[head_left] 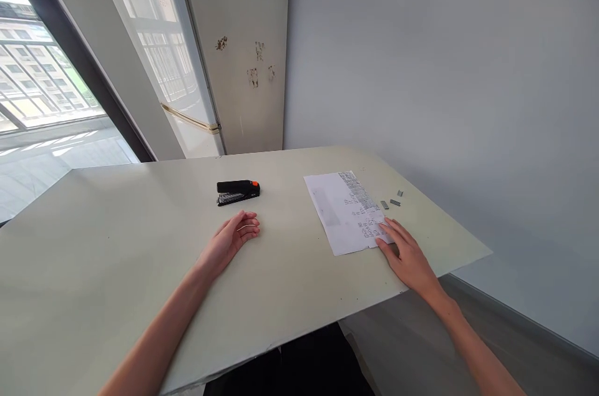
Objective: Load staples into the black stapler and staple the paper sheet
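Observation:
My left hand [233, 235] rests on its side on the table, its fingers loosely curved and nothing in them. Just beyond it lies a black stapler [238, 191] with an orange-red patch at its right end. My right hand [408, 259] reaches over the near right corner of a sheet of paper [334, 212]. Its fingertips touch that corner, with thumb and fingers apart. Print and handwriting cover the sheet's right side. Past the right hand, several small grey strips of staples [395, 202] lie beside the paper.
The pale table [131, 227] has its near edge at my lap and its right edge close to a plain wall [421, 59]. Behind the table stands a worn refrigerator [248, 103]. A window [37, 72] with railings outside is at the left.

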A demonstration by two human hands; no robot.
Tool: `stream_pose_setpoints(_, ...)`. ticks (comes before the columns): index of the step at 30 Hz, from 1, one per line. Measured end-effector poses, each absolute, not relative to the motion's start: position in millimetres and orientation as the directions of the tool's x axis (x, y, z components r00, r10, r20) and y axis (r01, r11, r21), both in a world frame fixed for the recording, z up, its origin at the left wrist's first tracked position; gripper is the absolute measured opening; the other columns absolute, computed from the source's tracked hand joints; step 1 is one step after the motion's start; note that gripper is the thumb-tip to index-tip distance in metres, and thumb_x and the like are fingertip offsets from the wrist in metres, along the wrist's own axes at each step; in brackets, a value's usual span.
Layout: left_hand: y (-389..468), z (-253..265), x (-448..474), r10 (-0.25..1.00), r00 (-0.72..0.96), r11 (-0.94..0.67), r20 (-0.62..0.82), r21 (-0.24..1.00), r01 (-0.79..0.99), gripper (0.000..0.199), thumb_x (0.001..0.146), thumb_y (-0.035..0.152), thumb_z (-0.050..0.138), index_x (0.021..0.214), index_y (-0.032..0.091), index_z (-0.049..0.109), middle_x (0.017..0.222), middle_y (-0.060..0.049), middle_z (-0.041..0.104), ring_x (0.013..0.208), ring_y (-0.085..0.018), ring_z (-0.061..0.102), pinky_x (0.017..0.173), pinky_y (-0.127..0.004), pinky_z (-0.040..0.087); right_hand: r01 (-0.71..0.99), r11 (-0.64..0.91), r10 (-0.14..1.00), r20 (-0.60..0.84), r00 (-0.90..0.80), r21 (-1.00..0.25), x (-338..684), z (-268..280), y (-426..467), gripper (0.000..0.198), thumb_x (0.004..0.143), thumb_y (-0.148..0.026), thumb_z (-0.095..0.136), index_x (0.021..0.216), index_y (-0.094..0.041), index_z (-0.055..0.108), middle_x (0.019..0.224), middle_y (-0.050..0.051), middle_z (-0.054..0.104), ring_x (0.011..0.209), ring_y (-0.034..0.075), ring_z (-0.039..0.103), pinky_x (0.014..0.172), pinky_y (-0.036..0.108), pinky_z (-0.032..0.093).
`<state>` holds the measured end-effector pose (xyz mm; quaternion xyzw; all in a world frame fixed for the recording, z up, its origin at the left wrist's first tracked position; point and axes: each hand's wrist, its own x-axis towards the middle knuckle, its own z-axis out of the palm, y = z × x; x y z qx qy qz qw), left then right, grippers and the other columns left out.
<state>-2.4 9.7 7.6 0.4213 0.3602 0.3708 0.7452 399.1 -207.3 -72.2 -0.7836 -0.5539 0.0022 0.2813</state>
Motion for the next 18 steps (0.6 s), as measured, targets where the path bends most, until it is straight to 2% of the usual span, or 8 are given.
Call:
stream_pose_setpoints(3, 11.2, 6.5, -3.0, 0.856, 0.469, 0.355, -0.217, 0.907, -0.227, 0.029, 0.098, 0.041, 0.071, 0.103, 0.014, 0.078, 0.101, -0.011, 0.071, 0.09, -0.02, 0.069, 0.092, -0.032, 0.059, 0.867, -0.243, 0.877, 0.284, 0.388, -0.435, 392.6, -73.6, -208.6, 0.061, 0.107, -0.06, 0.04, 0.157, -0.028, 0.052, 0.171, 0.007, 0.039, 0.16, 0.035, 0.033, 0.124, 0.062, 0.04)
stream_pose_setpoints(9, 11.0, 9.4, -1.4, 0.856, 0.488, 0.281, -0.171, 0.946, -0.161, 0.036, 0.093, 0.05, 0.075, 0.103, 0.015, 0.076, 0.1, -0.01, 0.07, 0.091, -0.021, 0.068, 0.092, -0.035, 0.058, 0.896, -0.227, 0.883, 0.307, 0.355, -0.383, 390.8, -73.5, -202.7, 0.056, 0.109, -0.056, 0.04, 0.154, -0.027, 0.056, 0.169, 0.007, 0.042, 0.157, 0.033, 0.038, 0.127, 0.063, 0.037)
stream_pose_setpoints(12, 2.9, 10.7, 2.6, 0.89, 0.455, 0.06, -0.043, 0.998, -0.022, 0.044, 0.094, 0.06, 0.068, 0.107, 0.018, 0.073, 0.097, -0.009, 0.07, 0.085, -0.022, 0.066, 0.084, -0.036, 0.058, 0.923, -0.154, 0.891, 0.354, 0.284, -0.352, 371.4, -71.0, -210.2, 0.052, 0.11, -0.052, 0.042, 0.152, -0.027, 0.06, 0.167, 0.008, 0.046, 0.155, 0.034, 0.042, 0.125, 0.064, 0.039)
stream_pose_setpoints(14, -3.7, 9.9, 5.4, 0.905, 0.42, -0.118, 0.06, 0.986, 0.114, 0.04, 0.093, 0.059, 0.069, 0.106, 0.021, 0.073, 0.099, -0.009, 0.071, 0.085, -0.023, 0.065, 0.083, -0.035, 0.057, 0.933, -0.085, 0.904, 0.367, 0.22, -0.35, 349.3, -63.7, -219.4, 0.05, 0.107, -0.054, 0.049, 0.15, -0.031, 0.062, 0.165, 0.006, 0.049, 0.152, 0.036, 0.046, 0.121, 0.065, 0.045)
stream_pose_setpoints(16, -8.7, 7.7, 6.8, 0.879, 0.446, -0.3, 0.17, 0.923, 0.24, 0.033, 0.092, 0.054, 0.072, 0.108, 0.024, 0.074, 0.109, -0.009, 0.072, 0.097, -0.026, 0.066, 0.092, -0.036, 0.055, 0.915, -0.023, 0.935, 0.316, 0.163, -0.403, 324.7, -51.4, -229.4, 0.052, 0.104, -0.056, 0.055, 0.152, -0.038, 0.059, 0.165, 0.002, 0.047, 0.152, 0.037, 0.047, 0.115, 0.062, 0.054)
stream_pose_setpoints(18, -10.6, 4.3, 6.1, 0.797, 0.543, -0.493, 0.264, 0.803, 0.334, 0.031, 0.097, 0.051, 0.065, 0.116, 0.027, 0.072, 0.125, -0.009, 0.071, 0.118, -0.03, 0.063, 0.106, -0.042, 0.05, 0.841, -0.026, 0.969, 0.194, 0.154, -0.54, 303.6, -37.2, -236.9, 0.057, 0.106, -0.055, 0.051, 0.161, -0.042, 0.044, 0.171, -0.002, 0.038, 0.156, 0.033, 0.041, 0.106, 0.052, 0.063)
